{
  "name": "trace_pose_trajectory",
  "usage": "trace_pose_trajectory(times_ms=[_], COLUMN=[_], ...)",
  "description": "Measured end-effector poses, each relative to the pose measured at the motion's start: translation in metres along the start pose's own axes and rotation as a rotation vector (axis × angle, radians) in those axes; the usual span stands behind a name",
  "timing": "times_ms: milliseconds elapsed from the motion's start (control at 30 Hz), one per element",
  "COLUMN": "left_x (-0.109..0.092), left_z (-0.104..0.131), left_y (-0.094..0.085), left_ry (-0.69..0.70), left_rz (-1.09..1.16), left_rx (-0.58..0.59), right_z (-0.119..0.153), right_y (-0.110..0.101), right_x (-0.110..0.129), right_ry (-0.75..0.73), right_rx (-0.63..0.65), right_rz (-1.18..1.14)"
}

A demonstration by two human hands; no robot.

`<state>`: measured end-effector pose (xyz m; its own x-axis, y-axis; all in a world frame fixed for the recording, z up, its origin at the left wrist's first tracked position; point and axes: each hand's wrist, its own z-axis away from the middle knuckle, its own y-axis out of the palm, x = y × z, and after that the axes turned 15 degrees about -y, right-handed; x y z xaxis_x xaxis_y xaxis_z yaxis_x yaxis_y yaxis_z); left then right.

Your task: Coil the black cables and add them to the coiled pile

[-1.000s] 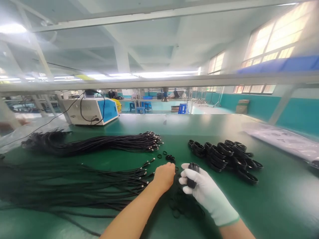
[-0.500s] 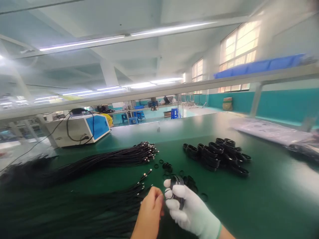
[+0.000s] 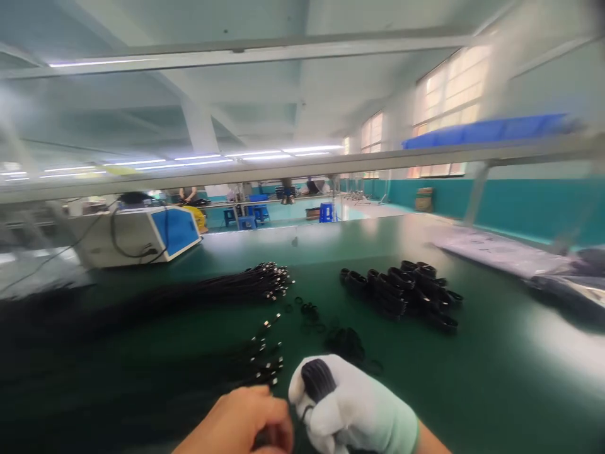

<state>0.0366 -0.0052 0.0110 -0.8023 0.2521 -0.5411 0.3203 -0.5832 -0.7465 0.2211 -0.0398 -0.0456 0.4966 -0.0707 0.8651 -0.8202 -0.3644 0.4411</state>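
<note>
My right hand [image 3: 350, 403], in a white glove with a pale green cuff, is closed around a coiled black cable [image 3: 318, 379]. A thin black loop shows between its fingers lower down. Just to the left is my bare left hand [image 3: 248, 416], its fingers curled in close to the glove; what they hold, if anything, is hidden. Beyond it lie loose black cables [image 3: 265, 362] with small metal plugs. Several small black rings [image 3: 309, 309] and a dark heap of them [image 3: 347, 343] lie ahead of the glove.
A thick bundle of black cables [image 3: 227, 284] stretches across the green table [image 3: 491, 359]. Coiled cables [image 3: 401, 287] are piled at right. A white-and-blue machine [image 3: 137, 233] stands at back left, clear plastic sheeting [image 3: 501, 252] lies at right, and a shelf beam [image 3: 265, 167] crosses above.
My right hand has turned, so the coil now faces up with the glove's back showing. My left hand has moved left and down, its fingers still curled. The view has shifted slightly.
</note>
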Motion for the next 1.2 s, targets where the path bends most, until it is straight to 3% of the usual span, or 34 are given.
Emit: trace_pose_trajectory(times_ms=[133,233,333,433,533,600,733,800,933,1000,1100,1200], left_x=[0.001,0.009,0.011,0.004,0.002,0.006,0.020,0.024,0.026,0.026,0.025,0.019], left_z=[0.008,0.002,-0.004,-0.006,-0.010,-0.016,-0.031,-0.036,-0.032,-0.025,-0.013,-0.008], left_y=[-0.003,0.006,0.019,0.031,0.031,0.023,0.007,0.010,0.029,0.032,0.025,0.022], left_ry=[0.015,0.003,0.047,0.054,-0.001,-0.014,0.011,0.011,-0.062,-0.078,-0.014,0.015], left_rz=[0.014,0.184,0.253,0.134,-0.049,-0.079,0.140,0.185,0.212,0.385,0.782,1.013], left_rx=[-0.109,-0.168,-0.104,-0.138,-0.215,-0.145,0.115,0.121,0.159,0.209,0.175,0.081], right_z=[-0.002,-0.002,-0.002,-0.002,-0.002,-0.002,-0.002,0.001,0.009,0.012,0.011,0.010], right_y=[0.005,0.005,0.001,-0.006,-0.007,-0.002,0.014,0.018,0.009,0.002,-0.002,0.002], right_x=[0.002,-0.005,-0.028,-0.052,-0.061,-0.055,-0.030,-0.019,-0.012,-0.014,-0.017,-0.019], right_ry=[0.047,0.152,0.178,0.064,0.007,-0.020,-0.142,-0.185,-0.109,-0.103,-0.142,-0.159], right_rx=[-0.146,-0.100,-0.066,-0.148,-0.176,-0.142,-0.154,-0.121,0.103,0.178,0.224,0.234], right_rz=[0.281,0.364,0.471,0.754,0.928,0.990,1.207,1.049,0.106,-0.164,-0.240,-0.226])
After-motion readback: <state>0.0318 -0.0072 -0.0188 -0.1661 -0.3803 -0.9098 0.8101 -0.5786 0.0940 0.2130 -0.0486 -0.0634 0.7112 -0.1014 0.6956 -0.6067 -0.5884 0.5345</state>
